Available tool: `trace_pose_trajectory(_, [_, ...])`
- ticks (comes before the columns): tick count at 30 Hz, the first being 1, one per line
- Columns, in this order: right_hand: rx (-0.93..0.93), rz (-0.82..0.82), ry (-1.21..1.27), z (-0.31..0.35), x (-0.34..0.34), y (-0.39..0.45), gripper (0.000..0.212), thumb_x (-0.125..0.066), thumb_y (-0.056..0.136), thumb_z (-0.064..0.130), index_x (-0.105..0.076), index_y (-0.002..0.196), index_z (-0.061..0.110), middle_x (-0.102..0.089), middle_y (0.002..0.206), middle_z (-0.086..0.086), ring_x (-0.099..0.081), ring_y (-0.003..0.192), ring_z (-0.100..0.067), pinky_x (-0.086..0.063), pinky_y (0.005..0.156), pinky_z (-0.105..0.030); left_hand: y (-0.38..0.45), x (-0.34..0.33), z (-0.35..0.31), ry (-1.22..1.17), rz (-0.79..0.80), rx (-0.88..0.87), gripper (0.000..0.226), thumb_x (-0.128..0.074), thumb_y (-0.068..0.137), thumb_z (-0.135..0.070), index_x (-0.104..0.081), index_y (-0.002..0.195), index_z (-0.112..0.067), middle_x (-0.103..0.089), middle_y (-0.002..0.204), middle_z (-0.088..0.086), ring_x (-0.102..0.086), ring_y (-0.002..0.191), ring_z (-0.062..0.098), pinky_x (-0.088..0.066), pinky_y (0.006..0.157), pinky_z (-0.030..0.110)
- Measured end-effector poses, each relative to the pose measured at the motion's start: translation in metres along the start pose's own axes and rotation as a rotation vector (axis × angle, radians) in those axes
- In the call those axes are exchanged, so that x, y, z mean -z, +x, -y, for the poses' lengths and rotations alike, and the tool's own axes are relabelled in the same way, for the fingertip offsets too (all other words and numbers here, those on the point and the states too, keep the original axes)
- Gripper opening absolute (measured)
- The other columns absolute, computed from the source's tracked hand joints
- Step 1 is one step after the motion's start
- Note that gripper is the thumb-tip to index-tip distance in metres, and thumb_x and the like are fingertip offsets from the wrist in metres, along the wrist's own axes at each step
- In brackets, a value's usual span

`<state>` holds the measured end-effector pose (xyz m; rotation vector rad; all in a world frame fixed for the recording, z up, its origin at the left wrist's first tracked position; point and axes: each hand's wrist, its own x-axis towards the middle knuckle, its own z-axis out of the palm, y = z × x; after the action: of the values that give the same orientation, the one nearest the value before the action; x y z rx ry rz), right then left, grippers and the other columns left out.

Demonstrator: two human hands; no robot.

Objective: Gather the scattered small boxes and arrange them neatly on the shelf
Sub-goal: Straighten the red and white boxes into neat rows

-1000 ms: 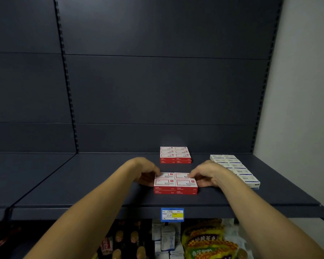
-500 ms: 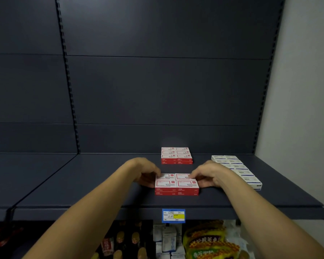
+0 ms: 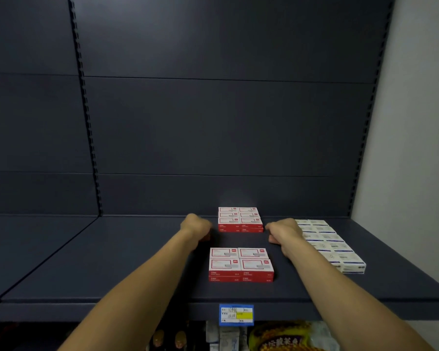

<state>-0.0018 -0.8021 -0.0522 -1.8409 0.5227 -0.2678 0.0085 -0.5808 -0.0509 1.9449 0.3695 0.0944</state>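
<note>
On the dark shelf (image 3: 112, 262), the left hand (image 3: 197, 228) and right hand (image 3: 284, 230) are flanking the rear red box stack (image 3: 240, 220), fingers curled, gripping nothing I can make out. Better to be squeezing both ends evenly, sliding it forward toward the front red box stack (image 3: 241, 266). Both are sitting mid-shelf, long sides running left-right, beside the white boxes (image 3: 330, 245).

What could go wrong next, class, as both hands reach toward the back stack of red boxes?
1. The right hand hovers beside the white boxes; a sideways bump might skew that row.
2. Pulling the back red stack forward between the left hand and the right could topple its layers or knock into the front red stack.
</note>
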Motion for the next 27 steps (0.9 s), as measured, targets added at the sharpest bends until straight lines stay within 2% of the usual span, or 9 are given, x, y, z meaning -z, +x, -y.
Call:
trace_pose_trajectory(1, [0.011, -0.015, -0.001, 0.000, -0.002, 0.003, 0.012, -0.068, 0.083, 0.018, -0.071, 0.082, 0.006, -0.071, 0.071, -0.009, -0.066, 0.064, -0.021, -0.049, 0.057, -0.025, 0.003, -0.003, 0.001, -0.006, -0.013, -0.009, 0.013, -0.062, 0.092, -0.018, -0.067, 0.088, -0.006, -0.071, 0.085, 0.011, -0.067, 0.075, 0.021, -0.053, 0.067, 0.030])
trace_pose_trajectory(3, [0.046, -0.030, 0.013, -0.003, -0.008, 0.010, 0.013, -0.066, 0.085, 0.020, -0.073, 0.085, 0.009, -0.072, 0.078, -0.011, -0.064, 0.071, -0.023, -0.038, 0.053, -0.021, 0.008, -0.010, 0.004, -0.049, -0.028, -0.032, 0.019, -0.059, 0.094, -0.016, -0.070, 0.081, -0.008, -0.071, 0.084, 0.010, -0.063, 0.073, 0.018, -0.046, 0.065, 0.027])
trace_pose_trajectory(5, [0.087, -0.034, 0.048, -0.007, -0.016, 0.015, 0.012, -0.067, 0.085, 0.020, -0.074, 0.090, 0.011, -0.072, 0.084, -0.011, -0.064, 0.077, -0.023, -0.040, 0.056, -0.022, 0.014, -0.018, 0.006, -0.127, -0.054, -0.045, 0.018, -0.059, 0.094, -0.013, -0.072, 0.082, -0.011, -0.071, 0.086, 0.007, -0.063, 0.075, 0.014, -0.043, 0.060, 0.023])
trace_pose_trajectory(7, [0.120, -0.061, 0.054, -0.010, -0.024, 0.022, 0.014, -0.070, 0.084, 0.022, -0.074, 0.093, 0.013, -0.072, 0.089, -0.006, -0.065, 0.084, -0.022, -0.044, 0.066, -0.024, 0.021, -0.026, 0.008, -0.201, -0.091, -0.073, 0.015, -0.060, 0.093, -0.013, -0.074, 0.089, -0.015, -0.073, 0.089, 0.004, -0.066, 0.080, 0.014, -0.045, 0.060, 0.021])
trace_pose_trajectory(9, [0.177, -0.072, 0.021, -0.010, -0.031, 0.029, 0.013, -0.072, 0.085, 0.024, -0.072, 0.094, 0.015, -0.070, 0.091, -0.002, -0.063, 0.087, -0.020, -0.045, 0.076, -0.024, 0.028, -0.032, 0.009, -0.242, -0.115, -0.106, 0.014, -0.062, 0.092, -0.014, -0.074, 0.089, -0.020, -0.074, 0.089, 0.003, -0.069, 0.085, 0.015, -0.052, 0.070, 0.024])
trace_pose_trajectory(12, [0.242, -0.072, -0.020, -0.008, -0.041, 0.038, 0.012, -0.073, 0.086, 0.026, -0.071, 0.092, 0.016, -0.072, 0.093, -0.002, -0.064, 0.086, -0.018, -0.045, 0.075, -0.024, 0.037, -0.039, 0.010, -0.218, -0.133, -0.151, 0.012, -0.066, 0.089, -0.017, -0.077, 0.085, -0.019, -0.075, 0.086, 0.002, -0.071, 0.085, 0.016, -0.057, 0.084, 0.030])
trace_pose_trajectory(18, [0.253, -0.131, -0.100, -0.011, -0.050, 0.049, 0.016, -0.074, 0.086, 0.024, -0.069, 0.096, 0.013, -0.071, 0.101, -0.008, -0.060, 0.106, -0.026, -0.039, 0.079, -0.023, 0.047, -0.046, 0.014, -0.133, -0.142, -0.212, 0.009, -0.071, 0.087, -0.019, -0.078, 0.082, -0.019, -0.074, 0.078, 0.000, -0.071, 0.079, 0.013, -0.055, 0.078, 0.024])
trace_pose_trajectory(25, [0.235, -0.152, -0.147, -0.010, -0.052, 0.054, 0.024, -0.074, 0.086, 0.026, -0.071, 0.104, 0.010, -0.071, 0.111, -0.011, -0.061, 0.111, -0.029, -0.047, 0.092, -0.030, 0.052, -0.047, 0.014, -0.120, -0.131, -0.198, 0.008, -0.075, 0.086, -0.018, -0.076, 0.080, -0.022, -0.074, 0.082, -0.001, -0.070, 0.080, 0.013, -0.055, 0.078, 0.025])
trace_pose_trajectory(27, [0.228, -0.147, -0.142, -0.009, -0.052, 0.053, 0.025, -0.074, 0.086, 0.027, -0.071, 0.105, 0.010, -0.071, 0.111, -0.010, -0.062, 0.111, -0.029, -0.047, 0.090, -0.030, 0.051, -0.047, 0.013, -0.114, -0.129, -0.189, 0.008, -0.075, 0.086, -0.018, -0.075, 0.079, -0.023, -0.074, 0.083, 0.000, -0.070, 0.081, 0.014, -0.055, 0.079, 0.026])
